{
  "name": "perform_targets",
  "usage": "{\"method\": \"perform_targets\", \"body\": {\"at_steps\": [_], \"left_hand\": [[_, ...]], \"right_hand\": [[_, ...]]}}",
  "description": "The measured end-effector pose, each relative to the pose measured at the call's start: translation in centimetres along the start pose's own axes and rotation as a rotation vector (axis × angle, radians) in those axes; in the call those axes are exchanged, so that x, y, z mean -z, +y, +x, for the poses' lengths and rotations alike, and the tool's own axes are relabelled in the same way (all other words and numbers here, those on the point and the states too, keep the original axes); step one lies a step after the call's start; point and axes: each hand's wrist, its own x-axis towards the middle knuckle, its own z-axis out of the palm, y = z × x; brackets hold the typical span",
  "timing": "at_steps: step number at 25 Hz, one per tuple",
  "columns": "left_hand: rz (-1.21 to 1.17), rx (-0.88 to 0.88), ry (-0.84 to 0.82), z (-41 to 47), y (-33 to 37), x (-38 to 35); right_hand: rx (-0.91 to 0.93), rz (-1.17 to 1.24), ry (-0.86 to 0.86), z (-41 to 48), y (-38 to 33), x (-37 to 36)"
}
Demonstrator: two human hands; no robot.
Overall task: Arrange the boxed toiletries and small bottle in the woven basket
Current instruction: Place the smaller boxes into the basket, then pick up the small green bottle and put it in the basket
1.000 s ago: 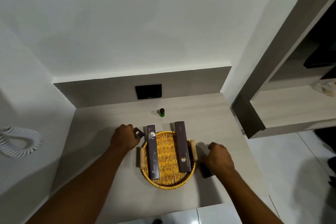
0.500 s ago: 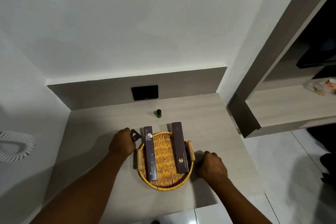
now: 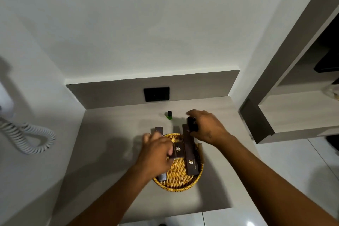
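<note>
woven basket sits on the counter, round, yellow wicker, w/ a small handle showing on its right rim. two long dark boxes lie in it lengthwise, far ends sticking out past the back rim: left long box mostly hidden under the left hand, only its far end and near end visible; right long box in clear view, logo near its front end. left hand is over the basket's left half, fingers curled around a small dark box w/ a light logo, pinched at its left edge; box sits between the two long boxes, can't tell if it's touching the wicker yet. right hand is above the far end of the right long box, fingers closed round a small dark item, blurry, prob. another small box but can't confirm. small bottle, green w/ black cap, stands upright on the counter behind the basket, apart from it and not in either hand, just left of the right hand's fingertips. black wall plate on the backsplash behind the bottle. coiled white cord hangs on the left wall, well apart from everything. open shelf unit to the right of the counter.
</note>
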Motion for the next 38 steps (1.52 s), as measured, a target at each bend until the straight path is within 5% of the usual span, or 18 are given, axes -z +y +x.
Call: {"method": "perform_targets", "body": {"at_steps": [5, 28, 34, 38], "left_hand": [[0.136, -0.02, -0.205, -1.3, 2.8, -3.3], [0.125, 0.036, -0.259, -2.5, 2.9, -4.8], [0.003, 0.037, -0.139, -2.4, 1.0, -3.2], [-0.049, 0.086, -0.003, -3.1, 0.8, -2.4]], "right_hand": [[0.293, -0.13, -0.221, 0.9, -2.7, -5.0], [0.348, -0.187, -0.383, 1.0, -1.9, -10.0], [0.171, 0.097, -0.225, 5.2, -1.9, -5.4], [-0.025, 0.066, -0.079, 10.6, -2.9, -5.1]]}}
